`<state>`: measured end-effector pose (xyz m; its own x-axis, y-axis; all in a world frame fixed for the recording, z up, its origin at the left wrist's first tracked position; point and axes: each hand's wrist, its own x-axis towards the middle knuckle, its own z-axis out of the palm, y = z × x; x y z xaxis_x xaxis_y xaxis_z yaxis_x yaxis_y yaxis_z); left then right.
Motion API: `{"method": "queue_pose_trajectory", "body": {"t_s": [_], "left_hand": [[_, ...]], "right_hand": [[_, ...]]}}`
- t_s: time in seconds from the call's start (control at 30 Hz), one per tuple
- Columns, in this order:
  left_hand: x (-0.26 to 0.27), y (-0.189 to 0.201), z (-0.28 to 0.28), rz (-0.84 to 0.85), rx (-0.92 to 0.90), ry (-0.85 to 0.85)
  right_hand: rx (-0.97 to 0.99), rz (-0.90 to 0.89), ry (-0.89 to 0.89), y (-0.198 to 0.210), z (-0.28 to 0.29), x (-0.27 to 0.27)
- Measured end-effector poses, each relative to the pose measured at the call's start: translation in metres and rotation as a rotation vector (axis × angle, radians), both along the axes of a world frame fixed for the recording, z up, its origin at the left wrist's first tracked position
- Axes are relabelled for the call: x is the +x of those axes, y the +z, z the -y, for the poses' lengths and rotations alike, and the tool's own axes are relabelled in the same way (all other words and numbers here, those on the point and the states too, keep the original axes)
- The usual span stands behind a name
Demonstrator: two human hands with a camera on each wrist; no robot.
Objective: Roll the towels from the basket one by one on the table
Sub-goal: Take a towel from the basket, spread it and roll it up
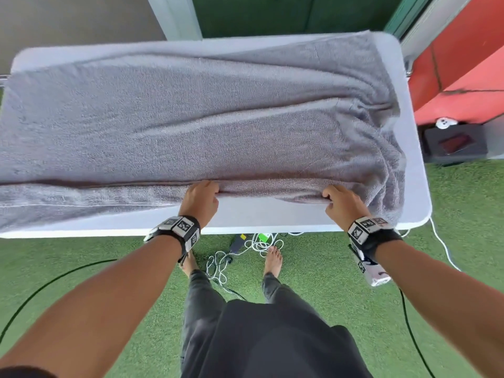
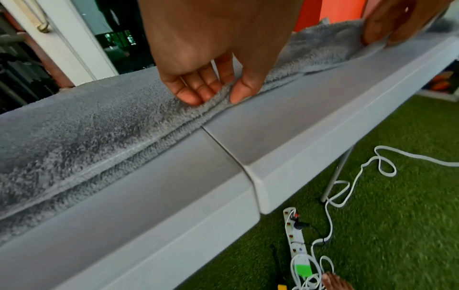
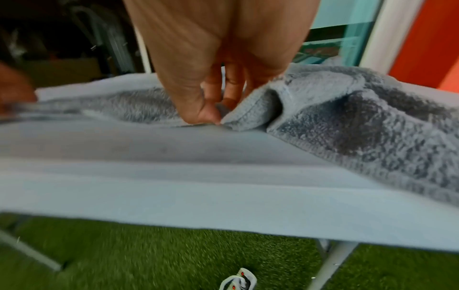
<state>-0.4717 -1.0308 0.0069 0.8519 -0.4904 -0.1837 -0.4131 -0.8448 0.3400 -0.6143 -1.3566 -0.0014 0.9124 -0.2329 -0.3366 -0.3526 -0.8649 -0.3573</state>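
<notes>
A large grey towel lies spread over most of the white folding table, wrinkled at its right end and hanging off the left side. My left hand pinches the towel's near edge between thumb and fingers at the table's middle. My right hand pinches the same near edge further right, where the hem curls up. The towel bunches in folds beside that hand. No basket is in view.
Green artificial turf surrounds the table. A power strip and coiled white cables lie under the table by my bare feet. A black box sits on the ground at the right, in front of an orange wall.
</notes>
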Motion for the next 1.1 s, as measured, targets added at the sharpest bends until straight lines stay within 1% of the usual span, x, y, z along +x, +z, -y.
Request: {"method": "queue_pose_trajectory", "body": {"t_s": [0.1,0.2,0.37,0.53,0.63,0.7,0.8,0.87,0.97,1.1], "left_hand": [[-0.003,0.004,-0.009,0.057,-0.022,-0.002],[-0.011,0.011,-0.02,0.074,-0.054,0.001],[-0.028,0.016,-0.045,0.006,-0.089,-0.065],[-0.034,0.017,-0.062,-0.065,-0.122,-0.039],[-0.048,0.019,-0.063,-0.113,-0.152,-0.036],[-0.058,0.017,-0.065,-0.135,-0.107,-0.087],[-0.068,0.011,-0.07,-0.309,-0.01,-0.176],[-0.072,0.01,-0.075,-0.341,-0.006,-0.176],[-0.072,0.015,-0.094,-0.293,-0.065,-0.069],[-0.06,0.018,-0.155,-0.227,-0.07,0.032]], "right_hand": [[0.054,-0.014,-0.059,0.004,-0.002,0.001],[0.089,0.044,-0.074,0.011,-0.007,-0.014],[0.142,0.035,-0.031,0.029,-0.022,-0.057],[0.15,-0.007,-0.059,0.032,-0.03,-0.079],[0.162,-0.015,-0.082,0.028,-0.034,-0.088],[0.145,-0.068,-0.089,0.025,-0.036,-0.095],[0.104,-0.323,0.004,0.016,-0.044,-0.104],[0.123,-0.396,0.048,0.009,-0.057,-0.102],[0.219,-0.321,0.062,0.005,-0.095,-0.077],[0.302,-0.216,0.17,0.012,-0.182,-0.014]]}}
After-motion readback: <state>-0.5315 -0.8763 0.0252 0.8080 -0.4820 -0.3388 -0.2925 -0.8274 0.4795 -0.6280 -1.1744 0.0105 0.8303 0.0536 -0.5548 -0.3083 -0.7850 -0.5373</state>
